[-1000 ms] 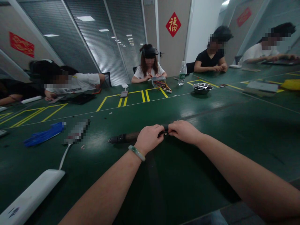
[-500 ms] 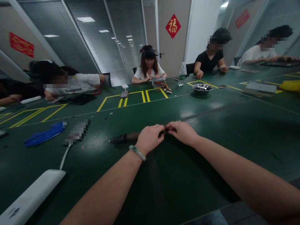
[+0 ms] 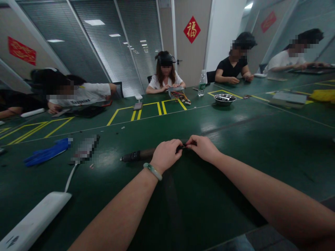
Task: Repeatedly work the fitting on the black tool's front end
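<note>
An electric screwdriver [image 3: 138,155], dark and cylindrical with a silver tip, lies low over the green table, its tip toward the left. My left hand [image 3: 166,153], with a green-and-white bangle at the wrist, is wrapped round its rear half and hides part of the body. At the tail end, my right hand [image 3: 202,146] pinches a small dark piece between thumb and fingers. Whether that piece is part of the tool or a separate plug is too small to tell. The fingertips of both hands almost meet.
On the left are a blue glove [image 3: 48,152], a blurred-out phone-like device [image 3: 86,148] and a white power strip [image 3: 36,219] joined by a cable. Farther off stand a steel bowl [image 3: 225,99], a water bottle [image 3: 201,83] and a grey box with wires [image 3: 176,93]. Several people sit around the table.
My right fingers have shifted slightly at the tool's tail, and more of the dark end shows between the hands. Across the table, the black-shirted person's hand has lifted off the surface.
</note>
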Demonstrator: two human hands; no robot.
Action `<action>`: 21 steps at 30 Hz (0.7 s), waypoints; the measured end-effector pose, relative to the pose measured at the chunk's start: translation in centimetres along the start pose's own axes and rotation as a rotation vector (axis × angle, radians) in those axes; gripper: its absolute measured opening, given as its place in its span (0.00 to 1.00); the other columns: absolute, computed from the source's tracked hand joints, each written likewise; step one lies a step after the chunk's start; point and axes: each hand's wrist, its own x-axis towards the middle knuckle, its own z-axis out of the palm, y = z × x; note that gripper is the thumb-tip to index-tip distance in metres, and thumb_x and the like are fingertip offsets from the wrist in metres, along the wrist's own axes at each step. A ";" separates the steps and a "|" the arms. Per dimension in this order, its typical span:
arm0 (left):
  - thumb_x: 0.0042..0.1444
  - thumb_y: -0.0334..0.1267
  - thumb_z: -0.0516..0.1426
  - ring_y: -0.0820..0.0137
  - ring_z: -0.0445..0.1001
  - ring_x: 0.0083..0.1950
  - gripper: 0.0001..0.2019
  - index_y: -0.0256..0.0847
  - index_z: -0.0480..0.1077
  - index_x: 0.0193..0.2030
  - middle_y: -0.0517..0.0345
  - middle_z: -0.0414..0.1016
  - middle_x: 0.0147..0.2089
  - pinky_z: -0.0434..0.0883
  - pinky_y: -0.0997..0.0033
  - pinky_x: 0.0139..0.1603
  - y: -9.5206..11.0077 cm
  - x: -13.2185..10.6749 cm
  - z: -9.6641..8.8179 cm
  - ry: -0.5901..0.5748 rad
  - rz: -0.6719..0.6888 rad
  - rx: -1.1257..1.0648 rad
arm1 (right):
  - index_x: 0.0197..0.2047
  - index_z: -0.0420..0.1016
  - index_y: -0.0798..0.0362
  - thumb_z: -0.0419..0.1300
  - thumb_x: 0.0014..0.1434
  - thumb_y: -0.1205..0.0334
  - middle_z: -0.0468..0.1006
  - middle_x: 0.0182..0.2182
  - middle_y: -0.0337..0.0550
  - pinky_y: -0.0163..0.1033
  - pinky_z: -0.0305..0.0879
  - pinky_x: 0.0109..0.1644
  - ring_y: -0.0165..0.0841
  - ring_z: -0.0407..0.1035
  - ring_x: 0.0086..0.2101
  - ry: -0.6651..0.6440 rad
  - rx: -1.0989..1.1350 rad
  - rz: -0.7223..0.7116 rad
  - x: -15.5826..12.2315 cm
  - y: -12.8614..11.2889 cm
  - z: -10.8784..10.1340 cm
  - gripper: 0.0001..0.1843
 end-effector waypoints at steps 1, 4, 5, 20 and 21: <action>0.59 0.38 0.56 0.67 0.73 0.45 0.08 0.45 0.68 0.46 0.59 0.74 0.44 0.68 0.66 0.46 0.0 0.0 0.0 0.005 -0.001 -0.002 | 0.36 0.76 0.51 0.62 0.57 0.65 0.78 0.34 0.37 0.36 0.63 0.39 0.31 0.71 0.35 0.002 0.019 0.014 0.0 0.1 0.1 0.03; 0.59 0.38 0.56 0.67 0.73 0.45 0.09 0.46 0.67 0.47 0.60 0.74 0.45 0.69 0.66 0.46 0.1 0.0 -0.1 0.012 0.000 -0.007 | 0.36 0.76 0.51 0.62 0.57 0.65 0.78 0.34 0.38 0.36 0.64 0.40 0.31 0.71 0.36 0.004 0.073 0.054 0.0 0.3 0.3 0.03; 0.59 0.38 0.56 0.67 0.73 0.44 0.09 0.46 0.67 0.47 0.60 0.74 0.45 0.69 0.66 0.46 0.1 0.0 -0.1 0.010 -0.001 -0.007 | 0.36 0.76 0.51 0.62 0.57 0.65 0.78 0.34 0.38 0.36 0.65 0.40 0.31 0.71 0.36 0.007 0.089 0.060 0.0 0.3 0.4 0.03; 0.60 0.41 0.56 0.66 0.72 0.46 0.10 0.45 0.67 0.47 0.57 0.73 0.46 0.68 0.66 0.46 0.3 0.2 -0.1 -0.027 -0.012 0.036 | 0.35 0.75 0.51 0.60 0.56 0.66 0.77 0.32 0.37 0.34 0.63 0.36 0.29 0.70 0.33 0.074 0.133 0.136 0.0 0.1 1.2 0.03; 0.60 0.41 0.56 0.66 0.72 0.46 0.10 0.45 0.67 0.47 0.57 0.73 0.46 0.68 0.66 0.46 0.2 0.2 -0.1 -0.024 -0.008 0.031 | 0.35 0.75 0.52 0.61 0.56 0.65 0.77 0.32 0.37 0.34 0.64 0.37 0.29 0.70 0.33 0.067 0.154 0.141 0.1 0.2 1.3 0.03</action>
